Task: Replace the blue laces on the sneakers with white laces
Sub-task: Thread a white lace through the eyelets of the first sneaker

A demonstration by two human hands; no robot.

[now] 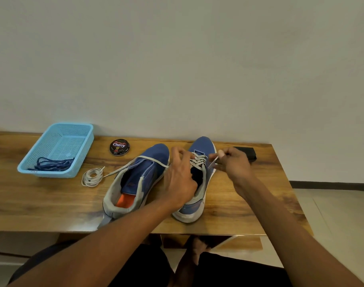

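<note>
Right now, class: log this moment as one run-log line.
step: lacing right sneaker white | right hand: pinches lace end | left hand: on the eyelets | left sneaker: barely laced | blue laces: in basket

In front of me stands a wooden table (249,208) with a warm, streaked grain, pushed against a plain, pale grey-white wall (177,59). To my right, light floor tiles (332,214) meet a dark skirting board (332,185). The light is soft and even.
</note>
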